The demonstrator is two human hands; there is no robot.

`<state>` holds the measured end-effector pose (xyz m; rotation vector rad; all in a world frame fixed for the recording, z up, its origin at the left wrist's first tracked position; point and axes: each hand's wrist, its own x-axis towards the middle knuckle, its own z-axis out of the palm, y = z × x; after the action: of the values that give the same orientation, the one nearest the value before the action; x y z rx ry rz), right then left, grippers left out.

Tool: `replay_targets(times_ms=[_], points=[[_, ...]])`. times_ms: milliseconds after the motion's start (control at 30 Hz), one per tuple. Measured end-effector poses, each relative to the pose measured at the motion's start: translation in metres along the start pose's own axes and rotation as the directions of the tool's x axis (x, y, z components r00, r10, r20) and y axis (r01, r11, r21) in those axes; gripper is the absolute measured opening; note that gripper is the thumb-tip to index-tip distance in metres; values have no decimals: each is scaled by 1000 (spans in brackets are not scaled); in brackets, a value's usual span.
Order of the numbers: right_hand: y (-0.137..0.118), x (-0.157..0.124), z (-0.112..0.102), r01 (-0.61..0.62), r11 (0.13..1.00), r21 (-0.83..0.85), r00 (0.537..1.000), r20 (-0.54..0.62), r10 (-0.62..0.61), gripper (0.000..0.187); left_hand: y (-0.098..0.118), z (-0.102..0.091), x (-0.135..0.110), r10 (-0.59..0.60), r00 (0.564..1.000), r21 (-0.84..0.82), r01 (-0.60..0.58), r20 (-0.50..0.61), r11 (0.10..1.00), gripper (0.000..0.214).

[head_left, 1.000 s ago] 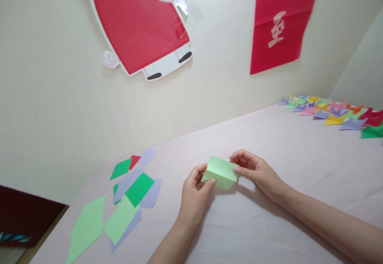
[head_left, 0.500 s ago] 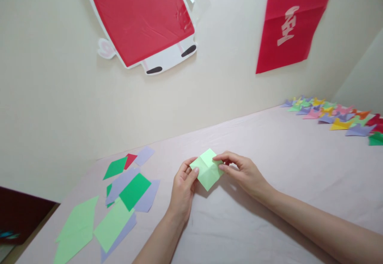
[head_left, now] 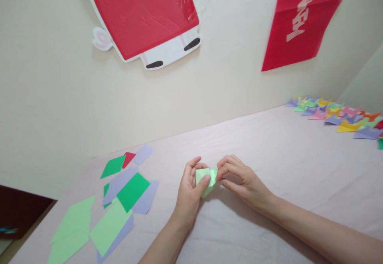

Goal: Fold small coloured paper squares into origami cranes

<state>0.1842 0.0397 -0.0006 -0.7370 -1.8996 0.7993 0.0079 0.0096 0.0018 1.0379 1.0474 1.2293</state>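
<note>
A light green sheet of origami paper (head_left: 203, 173), partly folded, is held between my two hands just above the pale tablecloth. My left hand (head_left: 191, 188) grips its left side, with the thumb pressed across the front and the fingers behind. At the paper's right edge, my right hand (head_left: 236, 178) pinches a corner between thumb and fingertips. The left thumb and right fingers hide part of the folds.
Loose sheets lie at the left: light green (head_left: 110, 232), dark green (head_left: 133, 192), lilac (head_left: 144, 155) and red (head_left: 128, 159). Several folded paper figures (head_left: 348, 126) stand in rows at the far right. A wall (head_left: 179, 96) with red decorations rises behind the table.
The green paper has gone from a flat diamond facing me to a smaller, bent shape. My left thumb has moved across its front, and my right fingers have drawn together on its right corner.
</note>
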Motion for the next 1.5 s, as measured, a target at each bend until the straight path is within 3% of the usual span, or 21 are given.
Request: replay_targets(times_ms=[200, 300, 400, 467, 633, 833, 933, 1000, 1167, 1300, 1500], points=[[-6, -5, 6, 65, 996, -55, 997, 34, -64, 19, -8, 0, -2, 218, 969, 292, -176, -118, 940, 39], [-6, -7, 6, 34, 999, -12, 999, -38, -34, 18, -10, -1, -5, 295, 941, 358, -221, -167, 907, 32], [-4, -6, 3, -1, 1000, -3, 990, -142, 0, 13, -11, 0, -6, 244, 950, 223, -200, -196, 954, 36], [-4, -5, 0, -9, 1000, -5, 988, -157, 8, 11, -11, 3, -6, 189, 970, 107, -174, -155, 979, 37], [-5, -5, -1, -7, 1000, -22, 998, -65, 5, 14, -8, 10, -8, 73, 997, -43, -74, -11, 996, 32], [-8, -7, 1, 31, 999, 30, 997, 66, -33, 15, -8, 8, -9, -17, 1000, -93, 19, 16, 996, 43], [-8, -7, 1, 39, 998, 54, 998, 56, -42, 14, -8, 8, -9, 42, 999, -8, -42, -28, 999, 38], [-7, -7, 1, 33, 999, 25, 999, 13, -33, 13, -6, 8, -10, 142, 988, 141, -134, -56, 981, 27], [-5, -4, 0, -19, 1000, -3, 997, -74, 19, 6, 2, 6, -13, 439, 897, 511, -402, 53, 760, 16], [-6, -4, 1, -48, 998, 32, 998, -31, 49, 10, 0, 4, -12, 452, 889, 591, -402, 70, 700, 9], [-7, -5, 1, -32, 999, 6, 999, -30, 32, 22, -3, 2, -11, 429, 903, 571, -359, 12, 738, 8]])
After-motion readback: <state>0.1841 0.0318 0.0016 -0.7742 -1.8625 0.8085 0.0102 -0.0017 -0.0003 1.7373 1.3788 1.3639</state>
